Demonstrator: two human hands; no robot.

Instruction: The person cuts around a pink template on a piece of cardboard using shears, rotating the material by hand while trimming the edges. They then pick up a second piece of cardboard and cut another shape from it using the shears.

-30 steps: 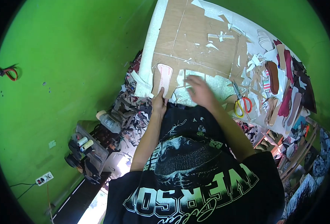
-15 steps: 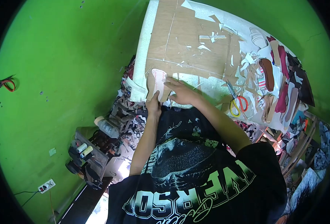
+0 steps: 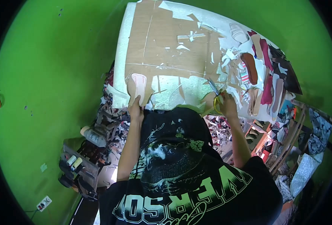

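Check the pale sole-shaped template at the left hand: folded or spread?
Spread: the template lies flat, its outline visible down to the left hand, with no fold showing.

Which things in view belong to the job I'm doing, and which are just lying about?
Likely the job:
white sole-shaped template, left hand holding it
brown sheet beneath it
scissors, at the right hand

Likely lying about:
thread spools
clear plastic bottle
dark-brown sole-shaped piece

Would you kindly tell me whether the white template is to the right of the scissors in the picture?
No, the white template is to the left of the scissors in the head view.
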